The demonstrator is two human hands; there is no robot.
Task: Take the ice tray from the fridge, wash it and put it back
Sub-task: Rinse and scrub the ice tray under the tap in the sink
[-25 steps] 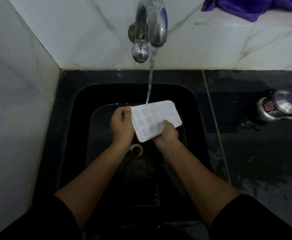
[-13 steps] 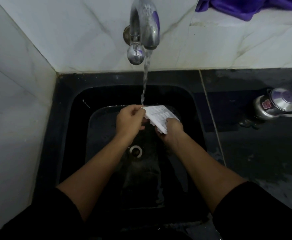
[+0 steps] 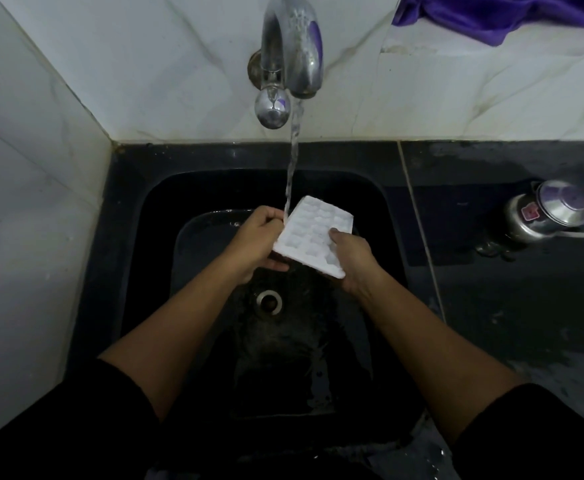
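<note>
White marble wall [image 3: 24,237] closes off the left side and meets the back tiles in a corner seam, so no room lies that way. Next to it the black sink [image 3: 152,258] drops down with rounded corners. Its basin is wide and deep, with open space on every side of the hands, and the drain [image 3: 268,302] sits bare on the wet floor below them.

The left hand [image 3: 252,242] is raised above the basin. Its thumb lies on top of the ice tray [image 3: 313,237] and its fingers curl under, pinching the tray's left edge. Overhead the chrome tap [image 3: 292,53] juts from the back wall, and its stream [image 3: 292,161] falls onto that left edge, just beside the thumb. The white tray hangs between the two hands, tilted, its moulded face up, clear of the sink walls and floor. The right hand [image 3: 352,261] grips the near right corner, thumb pressed on the face and fingers hidden beneath.

Past the sink's right rim the dark, wet counter [image 3: 508,323] stretches out. A metal pot [image 3: 546,216] stands near the back of it, well apart from the hands. A purple cloth [image 3: 491,12] lies on the ledge above.
</note>
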